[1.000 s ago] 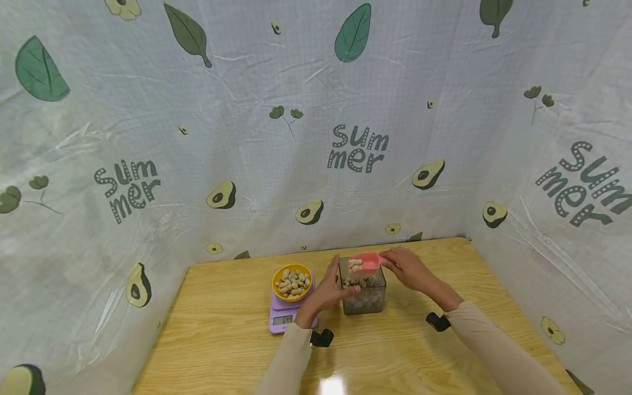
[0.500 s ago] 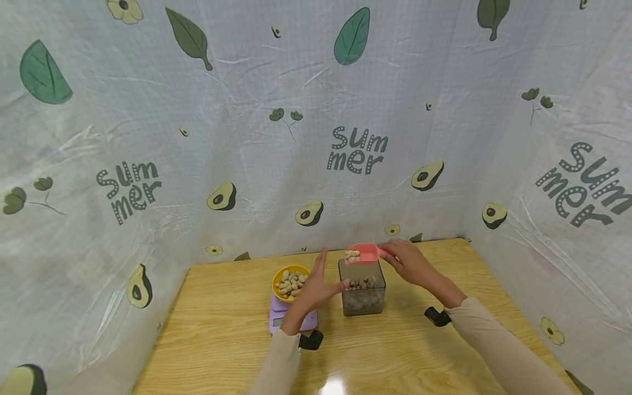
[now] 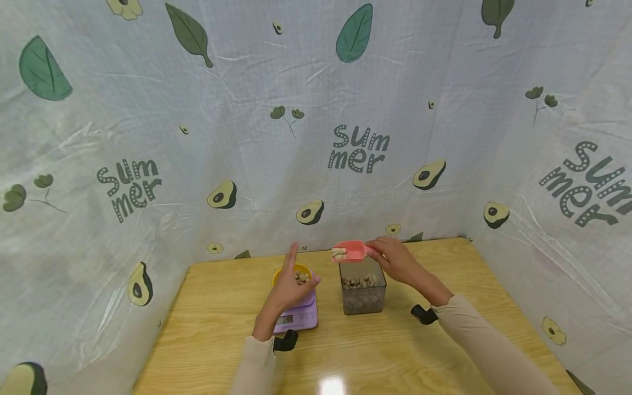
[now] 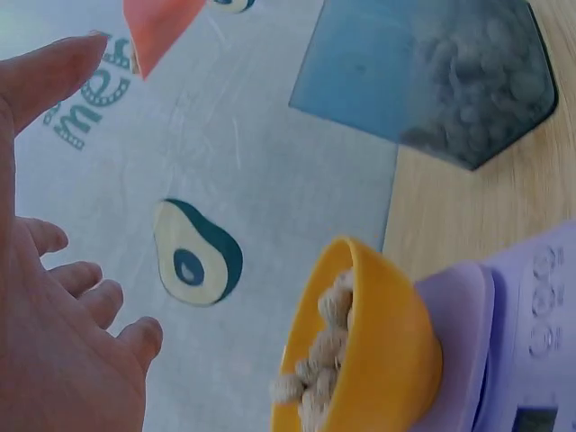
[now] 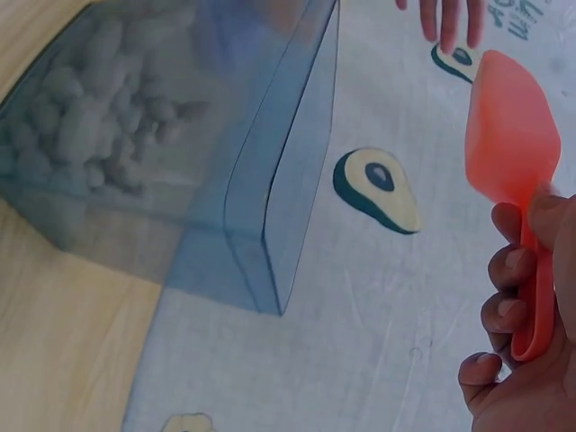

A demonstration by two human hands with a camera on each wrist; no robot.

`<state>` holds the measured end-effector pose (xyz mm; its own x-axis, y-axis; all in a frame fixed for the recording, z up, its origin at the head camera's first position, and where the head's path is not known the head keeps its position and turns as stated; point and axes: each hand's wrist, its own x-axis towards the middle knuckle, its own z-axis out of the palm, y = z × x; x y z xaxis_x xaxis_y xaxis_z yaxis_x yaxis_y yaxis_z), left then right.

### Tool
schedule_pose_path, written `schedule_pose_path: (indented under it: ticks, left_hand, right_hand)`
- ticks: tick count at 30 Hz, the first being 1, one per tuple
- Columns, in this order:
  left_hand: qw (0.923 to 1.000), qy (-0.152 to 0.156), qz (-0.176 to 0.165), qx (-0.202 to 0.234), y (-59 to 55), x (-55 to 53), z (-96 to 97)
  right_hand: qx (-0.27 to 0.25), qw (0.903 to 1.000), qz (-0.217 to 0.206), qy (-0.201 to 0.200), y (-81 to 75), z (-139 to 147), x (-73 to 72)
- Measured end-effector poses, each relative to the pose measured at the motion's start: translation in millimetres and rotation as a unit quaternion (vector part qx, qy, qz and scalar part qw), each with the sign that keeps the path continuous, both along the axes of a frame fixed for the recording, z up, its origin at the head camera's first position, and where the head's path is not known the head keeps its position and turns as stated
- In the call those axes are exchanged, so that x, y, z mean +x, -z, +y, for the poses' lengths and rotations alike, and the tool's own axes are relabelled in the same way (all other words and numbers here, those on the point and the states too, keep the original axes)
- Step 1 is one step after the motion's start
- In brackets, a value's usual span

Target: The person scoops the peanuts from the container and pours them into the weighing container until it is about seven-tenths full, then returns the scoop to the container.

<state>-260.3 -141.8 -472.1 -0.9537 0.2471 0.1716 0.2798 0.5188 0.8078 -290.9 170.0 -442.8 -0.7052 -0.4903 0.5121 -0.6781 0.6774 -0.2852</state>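
My right hand (image 3: 396, 261) grips the handle of a pink scoop (image 3: 354, 251), its fingers curled round it in the right wrist view. A few peanuts (image 3: 338, 253) lie at the scoop's front, held above the left rim of a clear grey bin (image 3: 364, 300) with peanuts in its lower part. My left hand (image 3: 288, 289) hovers over a yellow bowl (image 4: 396, 337) of peanuts, fingers extended and thumb apart, holding nothing. That bowl stands on a purple kitchen scale (image 3: 302, 319); the hand hides part of both in the head view.
The wooden table (image 3: 222, 312) meets a white plastic sheet (image 3: 257, 208) printed with avocados and leaves, at the back and both sides. The bin stands a short way right of the scale. Each wrist wears a black camera mount (image 3: 286, 341).
My left hand has moved left from the bin to over the bowl. My right hand has lifted the scoop with peanuts out of the bin and shifted it left.
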Motion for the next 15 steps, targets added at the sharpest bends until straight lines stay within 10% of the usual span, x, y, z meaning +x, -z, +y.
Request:
schedule_pose_path:
  ticks: [15]
  left_hand:
    - [0.9975,-0.041,-0.053,-0.025,41.8,3.4,-52.1]
  right_hand:
    - [0.050,0.9970,-0.058,-0.002,16.8,-70.8,-5.6]
